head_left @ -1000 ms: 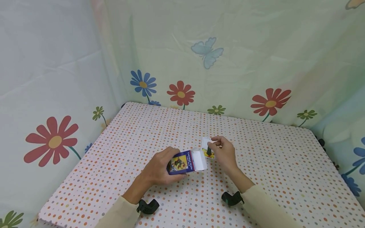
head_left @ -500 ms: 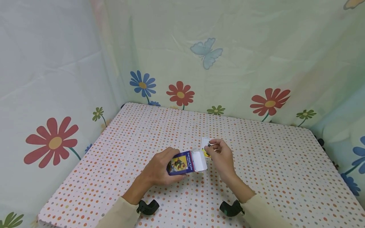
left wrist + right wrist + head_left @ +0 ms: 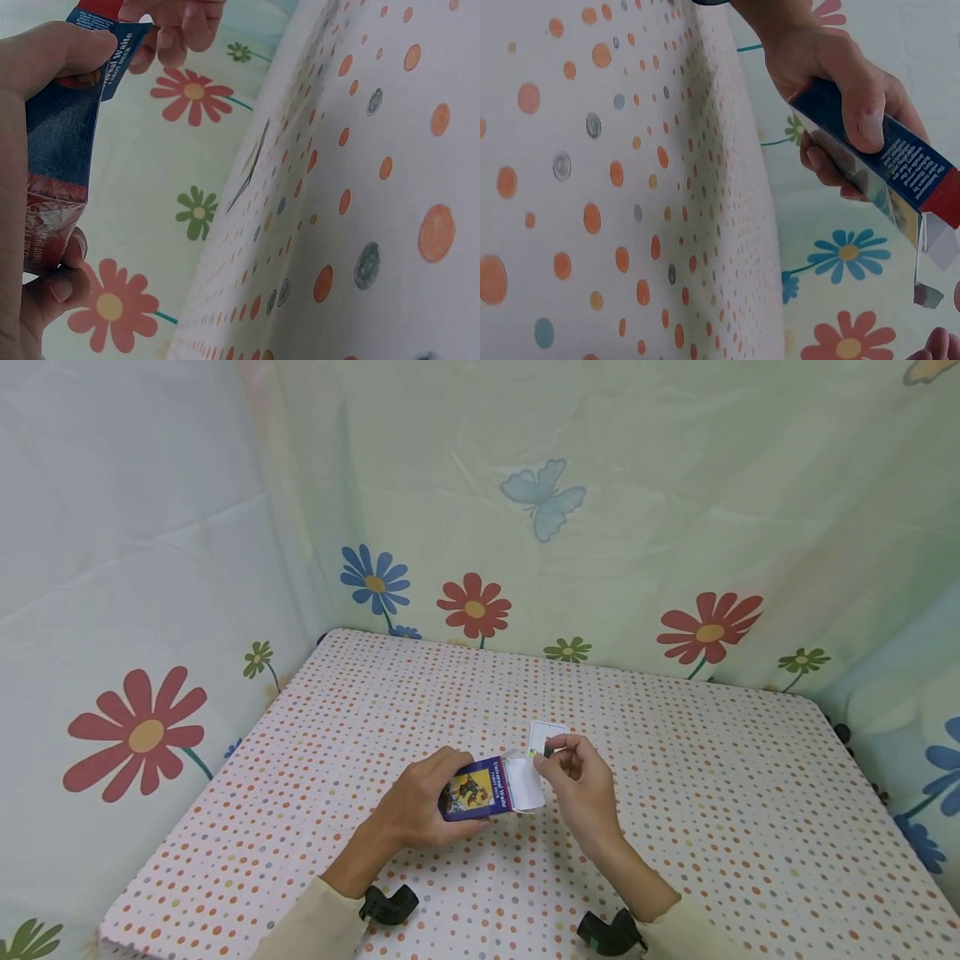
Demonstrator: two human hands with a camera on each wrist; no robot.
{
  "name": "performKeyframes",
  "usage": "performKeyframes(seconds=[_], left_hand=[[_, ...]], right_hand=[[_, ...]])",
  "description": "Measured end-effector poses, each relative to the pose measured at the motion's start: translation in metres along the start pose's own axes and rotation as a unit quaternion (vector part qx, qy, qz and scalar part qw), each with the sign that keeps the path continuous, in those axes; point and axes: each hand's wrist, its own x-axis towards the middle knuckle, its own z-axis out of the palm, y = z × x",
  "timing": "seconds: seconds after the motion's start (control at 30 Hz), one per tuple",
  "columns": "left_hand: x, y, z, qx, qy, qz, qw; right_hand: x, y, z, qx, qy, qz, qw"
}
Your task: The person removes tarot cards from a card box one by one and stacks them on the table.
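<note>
My left hand (image 3: 423, 797) grips a blue tarot deck box (image 3: 468, 792), held tilted above the table with its printed front up. The white end flap (image 3: 525, 783) stands open toward my right hand (image 3: 588, 785). That hand's thumb tip is right at the flap's edge, its other fingers loosely bent and a gap showing between thumb and index finger. In the left wrist view, the right fingers (image 3: 171, 46) are close beside the flap. Behind and below them, a tarot card (image 3: 542, 732) lies on the table, partly hidden by the right hand.
A dotted cloth (image 3: 360, 718) covers the table (image 3: 712, 760). Flower-printed curtains (image 3: 420, 485) hang close behind and at both sides. Each wrist wears a black camera (image 3: 390, 904).
My right hand has shifted slightly left and toward me, from over the card to the flap's edge. The left hand and box have stayed nearly still.
</note>
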Motion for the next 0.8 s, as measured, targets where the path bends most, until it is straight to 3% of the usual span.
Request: performKeyframes(seconds=[0.13,0.5,0.8], left_hand=[[0.000,0.000,-0.001,0.004,0.000,0.001,1.0000],[0.000,0.001,0.000,0.009,0.003,0.005,0.9999],[0.000,0.001,-0.001,0.009,0.006,0.008,0.9999]], right_hand=[[-0.008,-0.001,0.003,0.016,-0.002,-0.006,0.9998],[-0.023,0.001,0.011,-0.019,-0.011,-0.023,0.9995],[-0.031,0.000,0.013,-0.016,-0.015,-0.024,0.9995]])
